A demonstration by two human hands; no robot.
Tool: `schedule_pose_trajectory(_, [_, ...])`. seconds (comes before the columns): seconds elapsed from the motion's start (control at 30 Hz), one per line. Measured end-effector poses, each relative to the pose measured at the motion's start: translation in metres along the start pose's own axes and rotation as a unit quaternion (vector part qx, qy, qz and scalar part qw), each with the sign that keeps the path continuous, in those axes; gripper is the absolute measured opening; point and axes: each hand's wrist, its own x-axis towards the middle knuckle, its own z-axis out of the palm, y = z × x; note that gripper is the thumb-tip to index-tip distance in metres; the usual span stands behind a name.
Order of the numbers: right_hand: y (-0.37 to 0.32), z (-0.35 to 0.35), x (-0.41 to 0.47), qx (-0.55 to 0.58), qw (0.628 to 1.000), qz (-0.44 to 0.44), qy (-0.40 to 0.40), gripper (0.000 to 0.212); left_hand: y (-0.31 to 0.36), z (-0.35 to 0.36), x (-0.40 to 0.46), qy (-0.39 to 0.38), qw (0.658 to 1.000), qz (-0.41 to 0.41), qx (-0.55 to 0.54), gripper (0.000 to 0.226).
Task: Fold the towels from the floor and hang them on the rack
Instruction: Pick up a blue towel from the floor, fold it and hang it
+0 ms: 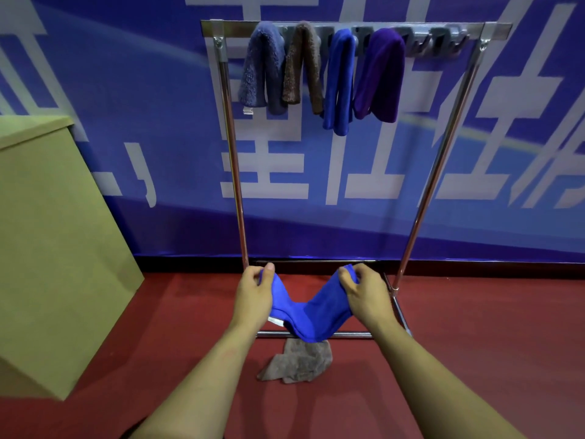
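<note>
A bright blue towel (pixel 308 316) sags in a V between my hands above the floor. My left hand (pixel 253 294) pinches its left top corner, and my right hand (pixel 364 291) pinches its right top corner. A brown towel (pixel 299 362) lies crumpled on the red floor just below. The metal rack (pixel 235 172) stands in front of me against the wall. Over its top bar hang several folded towels: a grey-blue one (pixel 261 68), a brown one (pixel 302 64), a blue one (pixel 338 80) and a purple one (pixel 381 74).
A large tan cardboard box (pixel 57 236) stands at the left on the red floor (pixel 490 343). The rack's base bars (pixel 316 335) run across the floor under the held towel. Empty hooks (pixel 437 45) line the right part of the top bar. A blue banner wall is behind.
</note>
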Motion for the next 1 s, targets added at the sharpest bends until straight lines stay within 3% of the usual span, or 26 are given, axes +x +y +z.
schedule_pose_trajectory(0.37, [-0.026, 0.033, -0.016, 0.027, 0.998, 0.015, -0.051, 0.03, 0.012, 0.047, -0.022, -0.072, 0.997, -0.004, -0.009, 0.027])
schedule_pose_trajectory(0.47, [-0.028, 0.031, -0.015, 0.034, 0.998, 0.027, -0.053, 0.042, 0.019, 0.046, -0.024, -0.073, 0.997, -0.009, 0.002, 0.035])
schedule_pose_trajectory(0.63, [-0.031, 0.025, -0.017, 0.062, 0.993, 0.062, -0.08, 0.056, 0.033, 0.042, -0.027, -0.131, 0.98, -0.085, -0.122, 0.056])
schedule_pose_trajectory(0.7, [-0.031, 0.024, -0.017, 0.067, 0.993, 0.061, -0.076, 0.052, 0.036, 0.04, -0.029, -0.161, 0.964, -0.118, -0.175, 0.061])
schedule_pose_trajectory(0.87, [-0.019, 0.027, -0.013, 0.059, 0.994, 0.057, -0.074, 0.033, 0.033, 0.038, -0.027, -0.225, 0.949, -0.14, -0.17, 0.068])
schedule_pose_trajectory(0.93, [-0.017, 0.025, -0.008, 0.068, 0.994, 0.051, -0.064, 0.027, 0.034, 0.037, -0.024, -0.217, 0.946, -0.152, -0.186, 0.067])
schedule_pose_trajectory(1.0, [-0.017, 0.022, -0.003, 0.072, 0.996, 0.031, -0.034, 0.024, 0.033, 0.036, -0.02, -0.158, 0.955, -0.154, -0.198, 0.061])
